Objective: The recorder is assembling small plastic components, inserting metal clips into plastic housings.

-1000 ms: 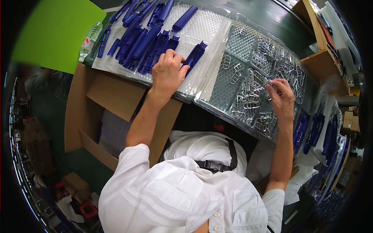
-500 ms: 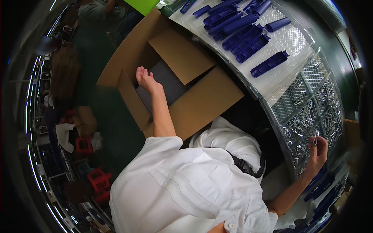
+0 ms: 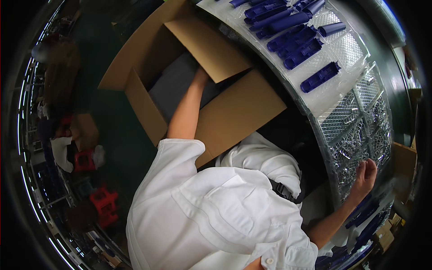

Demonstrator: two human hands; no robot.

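My left hand point(image 3: 201, 77) reaches into an open cardboard box point(image 3: 243, 117). A raised flap hides its fingers, so what they touch does not show. Dark grey sheet-like material point(image 3: 173, 81) lies inside the box. On the right, my right hand point(image 3: 366, 175) is raised by the near edge of a clear tray point(image 3: 335, 112) with small shiny metal clips point(image 3: 346, 146) in its compartments. Its thumb and fingers are curled toward each other. Whatever may be between the fingertips cannot be made out against the clips.
Several dark blue plastic shells point(image 3: 320, 77) lie on a white textured sheet point(image 3: 310, 101) along the bench. More blue parts point(image 3: 364, 211) are below my right forearm. Red plastic stools point(image 3: 104, 204) stand on the green floor to the left.
My left hand has moved from above the box's left side, rightward and down under the flap. The metal clip seen earlier in my right fingertips no longer shows clearly. The view has shifted slightly.
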